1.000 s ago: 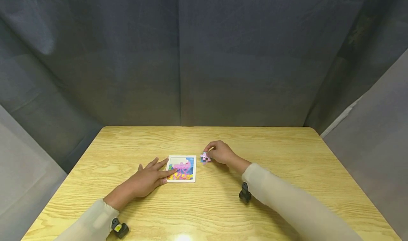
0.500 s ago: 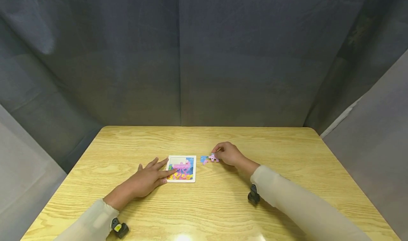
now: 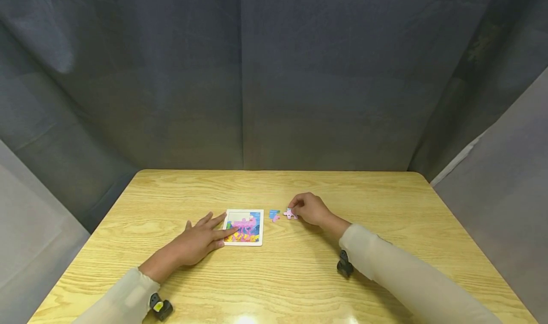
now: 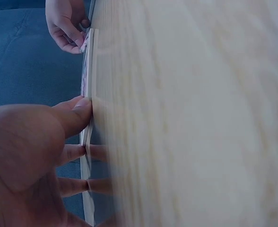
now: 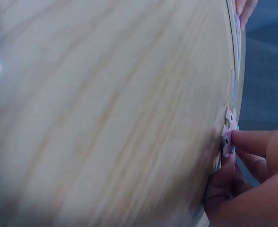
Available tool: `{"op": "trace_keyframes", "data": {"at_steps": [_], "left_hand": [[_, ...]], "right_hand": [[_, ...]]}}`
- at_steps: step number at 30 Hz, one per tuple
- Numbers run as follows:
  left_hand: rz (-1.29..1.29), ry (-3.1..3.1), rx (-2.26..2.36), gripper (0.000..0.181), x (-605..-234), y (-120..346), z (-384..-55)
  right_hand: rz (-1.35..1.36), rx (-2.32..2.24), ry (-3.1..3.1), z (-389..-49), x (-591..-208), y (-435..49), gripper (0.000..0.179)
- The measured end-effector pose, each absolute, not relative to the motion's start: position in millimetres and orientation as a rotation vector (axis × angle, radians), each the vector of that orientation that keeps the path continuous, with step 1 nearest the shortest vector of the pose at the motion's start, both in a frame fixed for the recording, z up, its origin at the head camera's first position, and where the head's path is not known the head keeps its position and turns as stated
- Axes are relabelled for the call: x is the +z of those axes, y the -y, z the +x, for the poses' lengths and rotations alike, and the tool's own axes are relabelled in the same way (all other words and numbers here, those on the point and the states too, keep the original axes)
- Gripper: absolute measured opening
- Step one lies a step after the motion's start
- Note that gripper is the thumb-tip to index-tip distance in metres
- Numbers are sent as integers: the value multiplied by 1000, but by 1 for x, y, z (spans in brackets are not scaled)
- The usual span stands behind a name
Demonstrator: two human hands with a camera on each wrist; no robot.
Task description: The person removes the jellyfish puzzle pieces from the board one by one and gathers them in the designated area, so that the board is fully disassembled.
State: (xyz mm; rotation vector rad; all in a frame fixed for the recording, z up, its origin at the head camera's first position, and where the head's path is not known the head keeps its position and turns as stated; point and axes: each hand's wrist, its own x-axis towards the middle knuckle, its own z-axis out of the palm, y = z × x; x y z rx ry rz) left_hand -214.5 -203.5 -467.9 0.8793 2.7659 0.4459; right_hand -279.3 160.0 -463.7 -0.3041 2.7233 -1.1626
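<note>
A square puzzle board (image 3: pixel 261 231) with a white border lies mid-table, showing a pink figure over yellow flowers and blue; its upper left part is bare cream. My left hand (image 3: pixel 199 242) rests on its left side with fingers spread, one fingertip over the picture; in the left wrist view its thumb (image 4: pixel 82 109) lies along the edge. Right of the board, my right hand (image 3: pixel 311 210) pinches a pink puzzle piece (image 3: pixel 290 214) between thumb and fingers. The right wrist view shows this pink piece (image 5: pixel 229 135) tilted up, with dark eye-like spots.
Between the board and my right hand lies a blue-and-pink puzzle piece or small group of pieces (image 3: pixel 274 214). The wooden table (image 3: pixel 274 281) has its far edge against a dark curtain (image 3: pixel 325 76).
My right hand has moved to the right with the pink puzzle piece, away from the blue-and-pink one, which now shows uncovered. My left hand has stayed on the board.
</note>
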Motion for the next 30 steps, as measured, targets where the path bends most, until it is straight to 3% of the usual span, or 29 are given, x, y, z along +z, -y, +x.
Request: {"op": "trace_keyframes", "data": {"at_steps": [30], "left_hand": [[917,-2765,430,48,-462,205,-216]], "right_hand": [[-284,-1204,-2711,-281,-475,-163,4]]}}
